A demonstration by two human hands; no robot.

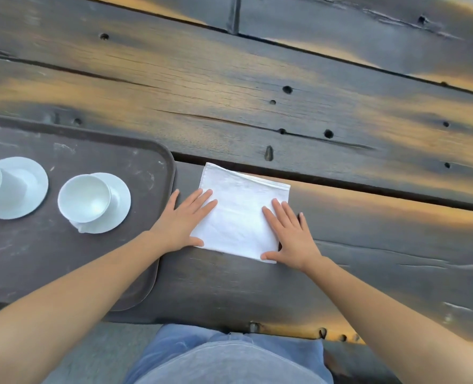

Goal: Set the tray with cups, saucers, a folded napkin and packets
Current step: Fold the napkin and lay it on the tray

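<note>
while the napkin [241, 214] is pressed flat on the table [257, 106] just right of the tray [157, 151] by both open hands, left hand [184, 220] and right hand [290, 231], its folds could be sprung loose if lifted carelessly.

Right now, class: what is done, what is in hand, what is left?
Done: two cups on saucers on the tray. In hand: left hand and right hand press flat on the folded napkin, on the table beside the tray. Left: move the napkin onto the tray and add packets; none shows on it.
</note>
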